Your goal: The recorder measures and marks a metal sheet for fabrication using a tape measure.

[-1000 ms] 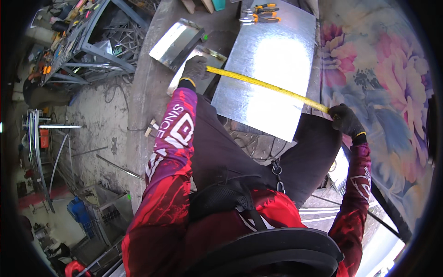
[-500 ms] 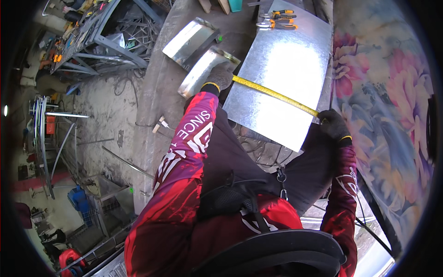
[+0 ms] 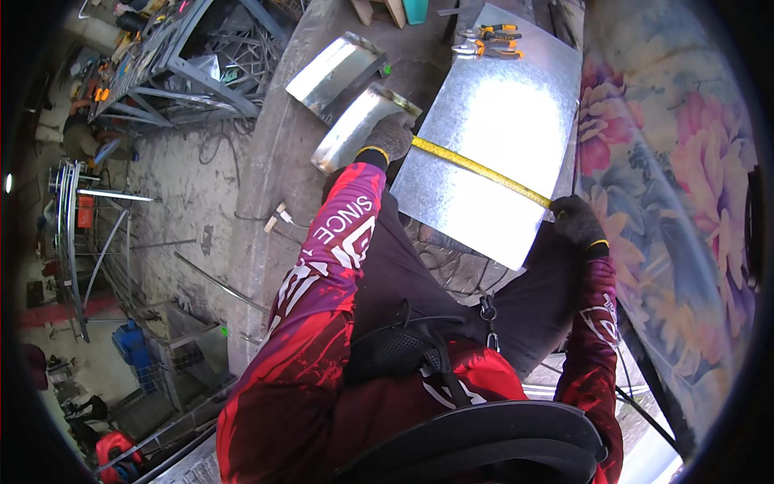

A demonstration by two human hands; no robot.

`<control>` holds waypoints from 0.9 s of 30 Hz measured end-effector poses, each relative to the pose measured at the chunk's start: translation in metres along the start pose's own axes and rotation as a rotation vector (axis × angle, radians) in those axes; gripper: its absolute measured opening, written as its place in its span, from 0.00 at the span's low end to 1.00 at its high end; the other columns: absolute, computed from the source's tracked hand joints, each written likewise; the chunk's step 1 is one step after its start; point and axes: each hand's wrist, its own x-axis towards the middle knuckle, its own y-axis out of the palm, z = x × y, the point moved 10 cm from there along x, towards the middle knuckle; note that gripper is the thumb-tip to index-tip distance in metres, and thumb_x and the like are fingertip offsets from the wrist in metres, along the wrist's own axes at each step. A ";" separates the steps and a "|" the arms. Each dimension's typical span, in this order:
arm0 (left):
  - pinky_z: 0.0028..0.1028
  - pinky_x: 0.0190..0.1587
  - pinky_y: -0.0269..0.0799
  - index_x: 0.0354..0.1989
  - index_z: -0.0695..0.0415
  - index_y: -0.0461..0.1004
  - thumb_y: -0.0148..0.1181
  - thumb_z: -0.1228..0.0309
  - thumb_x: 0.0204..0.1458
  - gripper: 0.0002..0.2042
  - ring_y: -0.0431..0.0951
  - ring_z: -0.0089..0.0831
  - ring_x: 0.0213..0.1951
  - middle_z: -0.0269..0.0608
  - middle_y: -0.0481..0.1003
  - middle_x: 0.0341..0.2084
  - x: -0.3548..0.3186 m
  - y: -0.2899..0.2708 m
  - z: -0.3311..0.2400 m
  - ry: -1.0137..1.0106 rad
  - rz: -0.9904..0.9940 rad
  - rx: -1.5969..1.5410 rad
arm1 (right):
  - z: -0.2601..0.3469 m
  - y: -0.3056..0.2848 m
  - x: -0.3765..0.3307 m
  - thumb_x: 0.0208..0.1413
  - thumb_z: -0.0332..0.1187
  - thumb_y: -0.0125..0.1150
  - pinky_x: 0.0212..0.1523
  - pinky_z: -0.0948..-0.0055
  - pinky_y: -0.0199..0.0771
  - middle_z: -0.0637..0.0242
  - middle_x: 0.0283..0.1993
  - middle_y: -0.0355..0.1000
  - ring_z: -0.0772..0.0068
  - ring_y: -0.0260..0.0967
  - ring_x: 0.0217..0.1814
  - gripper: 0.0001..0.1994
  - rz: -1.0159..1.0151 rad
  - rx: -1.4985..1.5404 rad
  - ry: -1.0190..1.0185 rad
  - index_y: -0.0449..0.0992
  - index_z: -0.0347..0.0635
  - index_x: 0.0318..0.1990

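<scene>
You have a long yellow metal measuring tape [image 3: 482,171] drawn out across the broad, shiny silver metal sheet [image 3: 472,109], and it runs at a slant from the centre of the frame down toward the right of centre. Your left hand [image 3: 390,135], in a dark grey knitted glove with a yellow-edged cuff, sits just left of the sheet with its grip closed on the tape's upper-left end. Your right hand [image 3: 576,219], in a matching glove, is by the sheet's right edge, its grip clamped on the lower-right end; you cannot tell from this view just how the fingertips press, since the knuckles cover them. The sheet stretches from the top of the frame down to the centre, its nearest corner pointing at your dark trousers [image 3: 403,270], between your knees. On its far end, at the upper right of centre, pliers with orange-and-black handles [image 3: 504,54] lie close together. Left of the sheet, in the upper middle, two bent silver metal pieces [image 3: 332,71] lie side by side, the nearer one partly behind your left hand. Along the right side of the frame spreads a cloth printed with large pink and blue flowers [image 3: 645,173]. At the upper left stands a grey metal frame rack [image 3: 211,85] holding loose metal strips.
</scene>
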 end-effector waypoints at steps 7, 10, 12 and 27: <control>0.44 0.51 0.73 0.42 0.56 0.78 0.55 0.65 0.55 0.12 0.78 0.53 0.46 0.53 0.79 0.41 -0.001 -0.002 -0.006 0.065 -0.021 -0.024 | -0.004 0.003 0.003 0.38 0.28 0.67 0.43 0.63 0.75 0.58 0.35 0.73 0.56 0.73 0.39 0.16 0.017 -0.005 0.016 0.81 0.42 0.39; 0.45 0.50 0.73 0.42 0.56 0.78 0.55 0.65 0.54 0.11 0.78 0.54 0.46 0.53 0.79 0.41 -0.003 -0.004 -0.010 0.073 -0.022 -0.028 | -0.002 0.003 0.003 0.38 0.28 0.67 0.43 0.63 0.75 0.58 0.35 0.73 0.56 0.73 0.39 0.16 0.013 0.011 0.014 0.81 0.42 0.39; 0.45 0.50 0.73 0.41 0.56 0.78 0.55 0.65 0.54 0.11 0.78 0.54 0.45 0.54 0.79 0.40 -0.004 -0.006 -0.014 0.089 -0.027 -0.027 | -0.001 0.003 0.003 0.38 0.28 0.67 0.43 0.63 0.75 0.57 0.35 0.73 0.56 0.73 0.39 0.16 0.011 0.006 0.024 0.81 0.41 0.39; 0.39 0.52 0.74 0.46 0.55 0.78 0.56 0.71 0.53 0.13 0.79 0.47 0.48 0.52 0.80 0.43 -0.006 -0.008 -0.018 0.035 0.030 0.022 | 0.005 0.000 0.007 0.38 0.27 0.67 0.44 0.63 0.75 0.57 0.37 0.74 0.56 0.73 0.40 0.15 0.009 -0.010 0.032 0.81 0.41 0.38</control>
